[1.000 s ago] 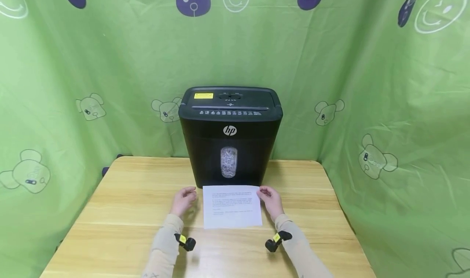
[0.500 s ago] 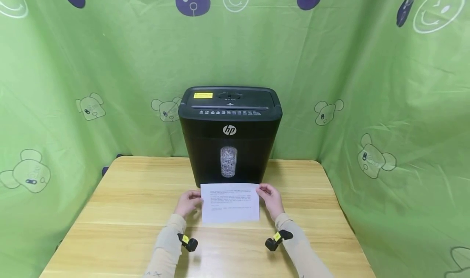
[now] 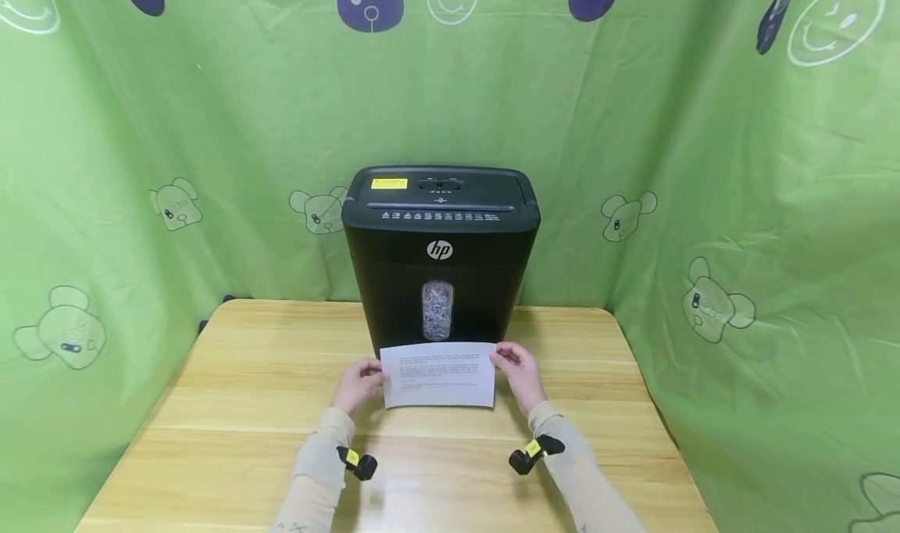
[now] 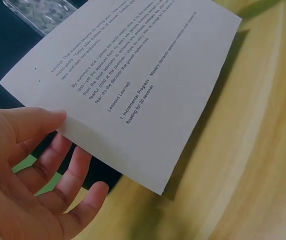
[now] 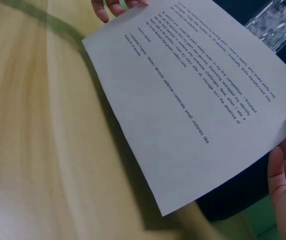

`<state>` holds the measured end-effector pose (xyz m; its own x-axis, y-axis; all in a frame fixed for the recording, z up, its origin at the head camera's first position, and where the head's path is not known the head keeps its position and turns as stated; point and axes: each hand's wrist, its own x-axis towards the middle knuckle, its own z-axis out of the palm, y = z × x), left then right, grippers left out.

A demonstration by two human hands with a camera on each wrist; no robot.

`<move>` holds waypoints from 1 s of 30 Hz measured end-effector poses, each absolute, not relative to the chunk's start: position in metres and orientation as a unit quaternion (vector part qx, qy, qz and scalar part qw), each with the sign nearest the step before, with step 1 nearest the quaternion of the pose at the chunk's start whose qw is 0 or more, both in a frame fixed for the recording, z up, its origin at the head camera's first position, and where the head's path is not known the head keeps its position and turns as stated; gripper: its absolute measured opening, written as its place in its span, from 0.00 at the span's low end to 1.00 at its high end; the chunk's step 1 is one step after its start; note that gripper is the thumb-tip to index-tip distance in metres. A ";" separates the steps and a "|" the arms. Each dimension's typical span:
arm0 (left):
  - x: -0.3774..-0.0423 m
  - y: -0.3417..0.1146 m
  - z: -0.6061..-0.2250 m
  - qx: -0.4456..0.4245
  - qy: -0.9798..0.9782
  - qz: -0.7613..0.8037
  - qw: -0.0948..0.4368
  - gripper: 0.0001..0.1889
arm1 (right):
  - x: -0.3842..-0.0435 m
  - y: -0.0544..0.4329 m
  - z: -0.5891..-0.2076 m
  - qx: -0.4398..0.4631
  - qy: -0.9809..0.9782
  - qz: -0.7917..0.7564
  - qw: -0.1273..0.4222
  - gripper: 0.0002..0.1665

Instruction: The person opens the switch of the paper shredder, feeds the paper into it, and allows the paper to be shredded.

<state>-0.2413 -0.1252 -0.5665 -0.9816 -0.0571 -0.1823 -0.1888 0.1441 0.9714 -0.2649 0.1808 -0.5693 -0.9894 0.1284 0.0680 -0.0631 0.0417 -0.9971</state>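
A white sheet of printed paper point(image 3: 439, 375) is held up off the table in front of the shredder, its lower edge casting a shadow in both wrist views. My left hand point(image 3: 360, 384) pinches its left edge, thumb on top and fingers beneath, as the left wrist view shows. On the opposite edge, near the upper corner, my right hand point(image 3: 519, 370) pinches the same sheet. Directly behind stands a black HP paper shredder point(image 3: 394, 283), upright, with a feed slot on its top. The paper hides the foot of the shredder.
Shredded paper shows through the shredder's front window point(image 3: 437, 311). A yellow label point(image 3: 389, 184) sits on its lid. The wooden table point(image 3: 239, 408) extends to both sides, and a green patterned curtain point(image 3: 232, 126) encloses the back and sides.
My left hand has moved to the paper's left edge and taken hold of it. The sheet has risen and tilted, its lower edge lifting away from the table. The shredder stays put.
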 end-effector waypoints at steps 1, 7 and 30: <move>-0.242 -0.125 -0.565 -0.082 0.751 0.653 0.049 0.08 | -0.265 0.181 -0.567 -0.019 -0.719 0.691 0.070 0.13; -0.242 -0.125 -0.549 -0.075 0.739 0.669 0.037 0.09 | -0.267 0.185 -0.549 0.009 -0.716 0.694 0.070 0.13; -0.246 -0.132 -0.487 -0.021 0.733 0.680 0.004 0.09 | -0.255 0.200 -0.472 0.117 -0.778 0.613 0.072 0.12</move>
